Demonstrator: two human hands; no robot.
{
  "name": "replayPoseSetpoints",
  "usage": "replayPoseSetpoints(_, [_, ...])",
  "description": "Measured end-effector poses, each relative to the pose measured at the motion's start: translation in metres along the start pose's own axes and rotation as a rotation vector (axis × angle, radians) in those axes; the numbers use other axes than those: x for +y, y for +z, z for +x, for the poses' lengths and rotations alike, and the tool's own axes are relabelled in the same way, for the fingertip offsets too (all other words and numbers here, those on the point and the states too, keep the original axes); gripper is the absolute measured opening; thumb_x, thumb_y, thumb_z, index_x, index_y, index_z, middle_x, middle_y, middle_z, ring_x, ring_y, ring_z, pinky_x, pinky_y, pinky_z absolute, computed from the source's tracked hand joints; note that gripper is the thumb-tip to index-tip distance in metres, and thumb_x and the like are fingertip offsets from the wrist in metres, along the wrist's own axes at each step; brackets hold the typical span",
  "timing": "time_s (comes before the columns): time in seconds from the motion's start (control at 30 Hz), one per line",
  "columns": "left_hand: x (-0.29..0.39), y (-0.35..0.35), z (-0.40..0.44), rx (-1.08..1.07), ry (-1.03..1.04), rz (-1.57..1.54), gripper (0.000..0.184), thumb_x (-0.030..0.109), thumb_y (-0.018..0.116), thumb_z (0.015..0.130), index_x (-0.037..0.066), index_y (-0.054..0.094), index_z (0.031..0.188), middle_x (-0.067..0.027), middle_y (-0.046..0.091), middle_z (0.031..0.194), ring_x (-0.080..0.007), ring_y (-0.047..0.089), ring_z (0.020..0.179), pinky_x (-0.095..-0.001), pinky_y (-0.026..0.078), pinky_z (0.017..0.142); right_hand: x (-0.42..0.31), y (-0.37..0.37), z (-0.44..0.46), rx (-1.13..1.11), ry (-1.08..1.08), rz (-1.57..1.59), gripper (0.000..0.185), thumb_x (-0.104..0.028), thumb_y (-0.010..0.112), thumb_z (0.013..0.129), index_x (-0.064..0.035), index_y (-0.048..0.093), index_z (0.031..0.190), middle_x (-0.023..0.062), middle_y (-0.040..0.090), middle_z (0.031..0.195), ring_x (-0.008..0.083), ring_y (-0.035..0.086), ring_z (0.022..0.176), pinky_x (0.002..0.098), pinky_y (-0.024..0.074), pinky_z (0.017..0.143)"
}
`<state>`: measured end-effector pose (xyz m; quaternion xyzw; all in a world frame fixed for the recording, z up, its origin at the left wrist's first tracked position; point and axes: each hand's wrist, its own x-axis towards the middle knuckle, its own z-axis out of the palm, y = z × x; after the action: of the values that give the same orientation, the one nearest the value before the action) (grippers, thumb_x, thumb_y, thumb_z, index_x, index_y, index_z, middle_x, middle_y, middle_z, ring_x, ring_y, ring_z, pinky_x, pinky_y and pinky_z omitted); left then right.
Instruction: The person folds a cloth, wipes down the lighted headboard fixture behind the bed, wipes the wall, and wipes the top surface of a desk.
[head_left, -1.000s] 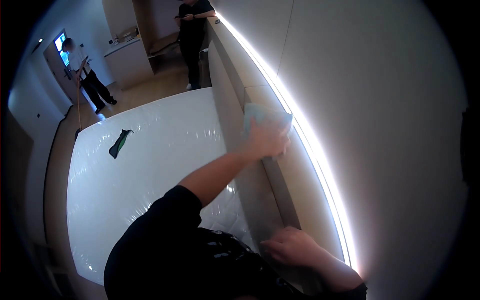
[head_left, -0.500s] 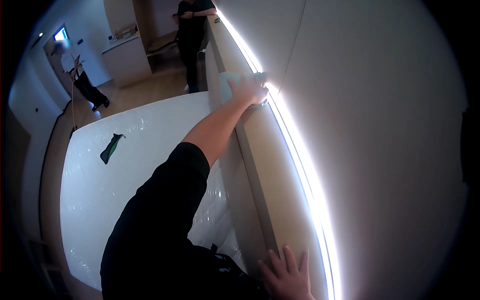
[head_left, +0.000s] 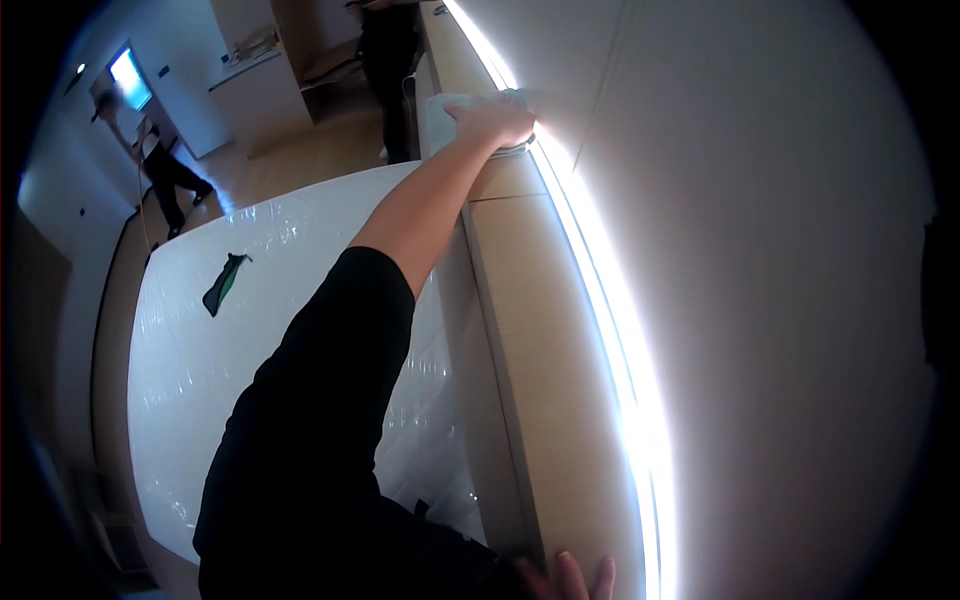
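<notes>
One pale cloth (head_left: 436,122), gripped in the left hand (head_left: 495,122) at twelve o'clock, is now sliding beyond the seam (head_left: 510,199) in the ledge (head_left: 545,310), reaching a farther stretch. At six o'clock, the right hand (head_left: 570,578) is showing fingers slightly apart.

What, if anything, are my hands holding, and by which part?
Left hand holds a pale cloth from above, over its top; exact grip hidden. Right hand: nothing visible.
</notes>
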<state>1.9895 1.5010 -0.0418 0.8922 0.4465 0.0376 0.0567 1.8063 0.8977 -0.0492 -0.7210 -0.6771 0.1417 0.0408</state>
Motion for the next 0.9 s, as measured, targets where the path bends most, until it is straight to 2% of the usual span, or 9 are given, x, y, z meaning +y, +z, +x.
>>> replayPoseSetpoints(0.1, [0.003, 0.002, -0.008, 0.013, -0.012, -0.042, 0.067, 0.043, 0.035, 0.097, 0.018, 0.027, 0.158, -0.0032, 0.020, 0.166, -0.0339, 0.016, 0.152, -0.0756, 0.008, 0.114, -0.003, 0.002, 0.003, 0.039, 0.025, -0.009, 0.046, -0.040, 0.056, 0.089, -0.0215, 0.064, 0.130, 0.0031, 0.047, 0.152, 0.0379, 0.029, 0.147, 0.0803, 0.0186, 0.108])
replayPoseSetpoints(0.33, [0.001, -0.002, -0.053, 0.052, 0.033, -0.074, 0.066, 0.040, 0.039, 0.092, 0.019, 0.037, 0.155, -0.0020, 0.033, 0.162, -0.0306, 0.026, 0.149, -0.0735, 0.009, 0.116, -0.019, -0.011, 0.013, 0.070, 0.060, -0.093, 0.040, -0.033, 0.060, 0.089, -0.0208, 0.067, 0.126, 0.0002, 0.053, 0.144, 0.0337, 0.034, 0.145, 0.0770, 0.0207, 0.108])
replayPoseSetpoints(0.37, [0.005, -0.002, -0.073, 0.065, 0.054, -0.085, 0.066, 0.040, 0.039, 0.092, 0.019, 0.038, 0.154, -0.0020, 0.035, 0.161, -0.0303, 0.027, 0.149, -0.0731, 0.009, 0.116, -0.022, -0.026, 0.018, 0.152, 0.019, -0.103, 0.042, -0.033, 0.062, 0.088, -0.0129, 0.067, 0.125, 0.0071, 0.063, 0.130, 0.0330, 0.052, 0.130, 0.0700, 0.0351, 0.104])
replayPoseSetpoints(0.43, [0.010, 0.003, -0.105, 0.103, 0.090, -0.080, 0.063, 0.042, 0.036, 0.094, 0.019, 0.041, 0.153, -0.0015, 0.035, 0.161, -0.0302, 0.029, 0.148, -0.0722, 0.010, 0.116, -0.020, -0.011, 0.016, 0.188, 0.020, -0.150, 0.042, -0.031, 0.070, 0.081, -0.0170, 0.067, 0.120, 0.0039, 0.061, 0.128, 0.0349, 0.048, 0.131, 0.0749, 0.0308, 0.104])
replayPoseSetpoints(0.47, [0.012, 0.001, -0.124, 0.061, 0.114, -0.053, 0.065, 0.043, 0.034, 0.095, 0.019, 0.036, 0.155, -0.0015, 0.030, 0.163, -0.0313, 0.026, 0.149, -0.0721, 0.009, 0.117, -0.023, -0.002, 0.013, 0.206, 0.031, -0.164, 0.042, -0.030, 0.075, 0.077, -0.0190, 0.067, 0.117, 0.0023, 0.060, 0.128, 0.0359, 0.046, 0.132, 0.0774, 0.0287, 0.103])
replayPoseSetpoints(0.53, [0.022, -0.006, -0.165, -0.020, 0.175, -0.001, 0.068, 0.045, 0.030, 0.096, 0.019, 0.025, 0.159, -0.0014, 0.021, 0.167, -0.0336, 0.020, 0.152, -0.0718, 0.009, 0.117, -0.030, -0.006, 0.013, 0.244, 0.041, -0.145, 0.034, -0.027, 0.072, 0.079, -0.0180, 0.069, 0.112, 0.0021, 0.062, 0.122, 0.0335, 0.047, 0.132, 0.0738, 0.0303, 0.105])
replayPoseSetpoints(0.77, [0.062, 0.002, -0.337, 0.033, 0.420, 0.055, 0.069, 0.045, 0.042, 0.094, 0.010, 0.035, 0.153, -0.0102, 0.032, 0.161, -0.0398, 0.025, 0.149, -0.0756, 0.015, 0.112, -0.030, -0.003, 0.001, 0.342, -0.023, -0.133, 0.024, -0.026, 0.070, 0.081, -0.0157, 0.071, 0.102, 0.0025, 0.064, 0.117, 0.0362, 0.043, 0.136, 0.0723, 0.0317, 0.106])
replayPoseSetpoints(0.87, [0.065, 0.004, -0.413, 0.097, 0.612, 0.023, 0.069, 0.044, 0.048, 0.092, 0.009, 0.040, 0.151, -0.0114, 0.038, 0.157, -0.0395, 0.029, 0.146, -0.0764, 0.018, 0.109, -0.035, -0.007, -0.008, 0.406, -0.133, -0.113, 0.022, -0.021, 0.070, 0.080, -0.0140, 0.071, 0.100, 0.0032, 0.067, 0.108, 0.0312, 0.054, 0.126, 0.0639, 0.0362, 0.107])
replayPoseSetpoints(0.9, [0.064, 0.009, -0.436, 0.108, 0.708, -0.019, 0.067, 0.043, 0.050, 0.091, 0.009, 0.043, 0.149, -0.0117, 0.041, 0.155, -0.0394, 0.031, 0.145, -0.0762, 0.018, 0.109, -0.036, -0.002, -0.012, 0.436, -0.204, -0.064, 0.022, -0.020, 0.070, 0.079, -0.0135, 0.071, 0.100, 0.0033, 0.067, 0.101, 0.0290, 0.058, 0.115, 0.0588, 0.0412, 0.102])
